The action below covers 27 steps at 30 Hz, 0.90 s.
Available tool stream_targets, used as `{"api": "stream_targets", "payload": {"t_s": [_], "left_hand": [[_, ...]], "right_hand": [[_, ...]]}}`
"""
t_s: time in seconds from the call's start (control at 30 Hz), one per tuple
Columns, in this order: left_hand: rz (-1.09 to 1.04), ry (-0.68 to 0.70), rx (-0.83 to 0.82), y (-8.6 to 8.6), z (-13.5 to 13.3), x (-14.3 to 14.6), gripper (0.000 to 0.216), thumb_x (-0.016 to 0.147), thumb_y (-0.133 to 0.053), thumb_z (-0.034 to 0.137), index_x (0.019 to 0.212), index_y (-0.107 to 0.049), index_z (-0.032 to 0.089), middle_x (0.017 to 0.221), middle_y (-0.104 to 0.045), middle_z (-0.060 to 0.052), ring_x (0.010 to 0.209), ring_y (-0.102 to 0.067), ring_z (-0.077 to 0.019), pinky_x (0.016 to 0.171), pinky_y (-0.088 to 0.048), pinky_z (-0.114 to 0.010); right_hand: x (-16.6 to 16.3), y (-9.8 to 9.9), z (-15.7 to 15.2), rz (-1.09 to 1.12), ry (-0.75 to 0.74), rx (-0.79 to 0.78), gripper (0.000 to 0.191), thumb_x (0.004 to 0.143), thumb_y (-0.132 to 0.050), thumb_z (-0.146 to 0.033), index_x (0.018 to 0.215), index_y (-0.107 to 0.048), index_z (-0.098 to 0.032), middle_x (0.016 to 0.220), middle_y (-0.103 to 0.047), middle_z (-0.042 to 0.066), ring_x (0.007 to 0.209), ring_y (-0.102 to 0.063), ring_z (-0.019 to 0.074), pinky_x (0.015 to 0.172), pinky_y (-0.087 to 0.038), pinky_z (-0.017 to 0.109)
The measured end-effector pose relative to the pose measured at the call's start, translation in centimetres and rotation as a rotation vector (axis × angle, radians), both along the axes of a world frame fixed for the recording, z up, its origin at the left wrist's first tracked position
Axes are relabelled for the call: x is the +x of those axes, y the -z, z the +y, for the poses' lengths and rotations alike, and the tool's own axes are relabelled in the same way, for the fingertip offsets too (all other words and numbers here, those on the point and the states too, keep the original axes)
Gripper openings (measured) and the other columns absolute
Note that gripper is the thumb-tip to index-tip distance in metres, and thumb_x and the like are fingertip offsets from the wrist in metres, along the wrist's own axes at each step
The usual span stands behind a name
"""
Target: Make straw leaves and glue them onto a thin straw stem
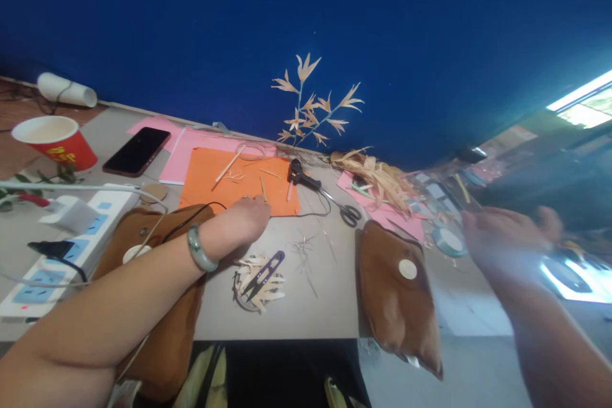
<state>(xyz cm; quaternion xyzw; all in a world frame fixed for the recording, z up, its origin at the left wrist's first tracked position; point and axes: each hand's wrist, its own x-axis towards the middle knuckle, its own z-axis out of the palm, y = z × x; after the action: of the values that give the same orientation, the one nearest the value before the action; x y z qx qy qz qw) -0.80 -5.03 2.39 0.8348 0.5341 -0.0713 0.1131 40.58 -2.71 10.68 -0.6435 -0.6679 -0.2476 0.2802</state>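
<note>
My left hand [243,220] rests on the grey table at the near edge of an orange paper sheet [229,182], fingers curled under, a green bangle on the wrist. What the fingers hold is hidden. Just below it lie small snips [262,273] on a pile of pale leaf strips. My right hand [497,233] is smeared by motion at the right, near a roll of tape [449,239]; its fingers do not show clearly. A leaf-craft bamboo sprig [310,105] stands against the blue wall.
A red paper cup [55,140], a phone [136,150], a power strip [62,248], a glue gun [299,173], scissors [347,210], dried leaf strips [382,182] and two brown pouches [396,293] lie on the table. The table's near edge runs below the snips.
</note>
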Motion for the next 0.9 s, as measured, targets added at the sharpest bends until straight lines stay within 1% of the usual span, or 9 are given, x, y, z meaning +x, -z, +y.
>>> {"api": "stream_targets", "payload": {"t_s": [0.07, 0.13, 0.23, 0.3, 0.37, 0.43, 0.5, 0.67, 0.9], "left_hand": [[0.026, -0.024, -0.037, -0.9, -0.1, 0.2, 0.037, 0.074, -0.053, 0.001, 0.111, -0.060, 0.004, 0.105, -0.062, -0.020, 0.090, -0.065, -0.0264, 0.078, -0.050, -0.036], [0.077, -0.043, -0.088, -1.7, -0.2, 0.4, 0.046, 0.069, -0.059, -0.001, 0.115, -0.058, 0.002, 0.109, -0.060, -0.022, 0.095, -0.064, -0.0279, 0.082, -0.050, -0.037], [0.074, -0.039, -0.072, -2.4, -0.5, 0.6, 0.049, 0.070, -0.059, 0.000, 0.119, -0.056, 0.003, 0.113, -0.059, -0.023, 0.101, -0.062, -0.0287, 0.084, -0.050, -0.037], [0.071, -0.065, -0.032, -2.3, -0.6, 0.7, 0.045, 0.075, -0.055, 0.001, 0.120, -0.056, 0.002, 0.115, -0.058, -0.025, 0.103, -0.062, -0.0297, 0.084, -0.050, -0.038], [0.086, -0.117, 0.000, -1.9, -0.4, 0.9, 0.041, 0.081, -0.048, 0.002, 0.121, -0.056, 0.001, 0.117, -0.057, -0.028, 0.103, -0.063, -0.0306, 0.082, -0.051, -0.038], [0.109, -0.179, 0.018, -1.2, 0.0, 1.0, 0.039, 0.086, -0.040, 0.004, 0.121, -0.056, 0.000, 0.121, -0.055, -0.031, 0.101, -0.065, -0.0305, 0.081, -0.051, -0.038], [0.131, -0.246, 0.032, -0.4, 0.6, 1.0, 0.040, 0.089, -0.035, 0.006, 0.122, -0.056, -0.001, 0.126, -0.051, -0.035, 0.101, -0.066, -0.0309, 0.080, -0.052, -0.038], [0.118, -0.354, 0.043, 0.4, 1.4, 0.2, 0.043, 0.088, -0.032, 0.004, 0.125, -0.052, -0.001, 0.126, -0.050, -0.037, 0.094, -0.068, -0.0310, 0.075, -0.052, -0.039], [0.112, -0.189, -0.019, -2.6, 0.2, -0.5, 0.040, 0.088, -0.034, 0.001, 0.123, -0.054, -0.003, 0.113, -0.061, -0.032, 0.098, -0.067, -0.0306, 0.077, -0.051, -0.037]], "right_hand": [[-2.7, 1.2, 1.6, -0.104, -0.148, -0.118, 0.039, 0.078, -0.066, -0.027, 0.047, -0.044, -0.022, 0.054, -0.053, 0.006, 0.062, -0.055, 0.0191, 0.069, -0.044, 0.040], [-6.7, 2.1, 2.7, -0.067, -0.267, -0.160, 0.036, 0.086, -0.055, -0.035, 0.053, -0.043, -0.023, 0.056, -0.052, 0.006, 0.059, -0.050, 0.0189, 0.062, -0.041, 0.036], [-13.2, 2.5, 3.1, 0.013, -0.526, -0.375, 0.027, 0.093, -0.043, -0.037, 0.072, -0.053, -0.022, 0.063, -0.056, 0.004, 0.060, -0.052, 0.0184, 0.062, -0.043, 0.034], [-17.0, 2.5, 3.2, -0.059, -0.741, -0.419, 0.019, 0.090, -0.047, -0.031, 0.101, -0.059, -0.021, 0.095, -0.066, 0.010, 0.086, -0.061, 0.0233, 0.079, -0.047, 0.040], [-20.1, 2.9, 3.6, -0.218, -0.910, -0.448, 0.039, 0.086, -0.055, -0.027, 0.125, -0.053, -0.021, 0.127, -0.058, 0.014, 0.116, -0.053, 0.0296, 0.099, -0.039, 0.050], [-22.7, 3.9, 4.4, -0.265, -1.061, -0.523, 0.041, 0.088, -0.055, -0.026, 0.128, -0.052, -0.021, 0.127, -0.061, 0.012, 0.116, -0.054, 0.0268, 0.104, -0.036, 0.048], [-25.0, 5.5, 5.8, -0.227, -1.105, -0.597, 0.031, 0.089, -0.052, -0.022, 0.119, -0.059, -0.019, 0.110, -0.069, 0.010, 0.102, -0.061, 0.0232, 0.099, -0.039, 0.043], [-29.7, 9.9, 9.8, -0.186, -1.073, -0.683, 0.024, 0.086, -0.057, -0.018, 0.106, -0.069, -0.015, 0.093, -0.073, 0.008, 0.087, -0.064, 0.0204, 0.085, -0.040, 0.035], [-32.8, 11.5, 12.6, -0.226, -1.061, -0.669, 0.016, 0.084, -0.058, -0.016, 0.092, -0.072, -0.017, 0.093, -0.072, 0.007, 0.095, -0.061, 0.0204, 0.087, -0.033, 0.033]]}}
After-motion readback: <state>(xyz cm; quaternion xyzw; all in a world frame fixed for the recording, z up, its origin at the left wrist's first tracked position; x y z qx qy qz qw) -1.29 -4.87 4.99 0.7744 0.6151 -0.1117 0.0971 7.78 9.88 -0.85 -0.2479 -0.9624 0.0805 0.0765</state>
